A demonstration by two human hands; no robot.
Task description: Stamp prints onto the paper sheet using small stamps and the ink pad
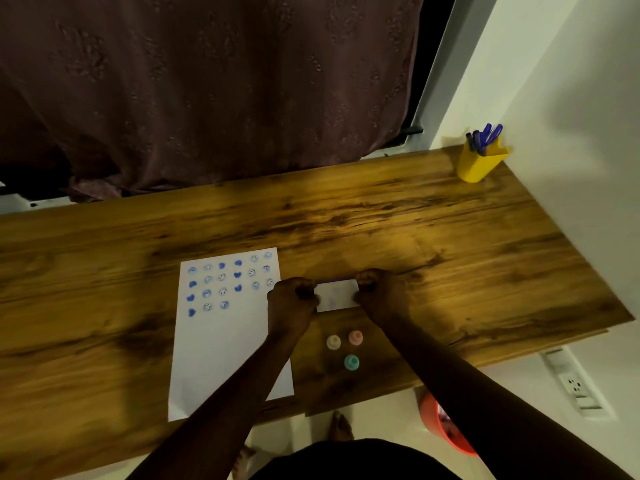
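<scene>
A white paper sheet [225, 341] lies on the wooden table [415, 237], its upper part covered with several blue smiley and heart prints. Just right of the sheet sits the white rectangular ink pad [337, 295]. My left hand [292, 299] grips the pad's left end and my right hand [379, 292] grips its right end, fingers curled. Three small stamps stand nearer to me, below the pad: a cream one [333, 341], a pink one [355, 337] and a teal one [352, 362]. Whether the pad's lid is on or off is unclear.
A yellow cup [479, 164] with blue pens stands at the table's far right corner by the white wall. A dark curtain [207, 91] hangs behind the table. An orange bin [443, 427] sits on the floor under the right edge, near a wall socket [576, 386].
</scene>
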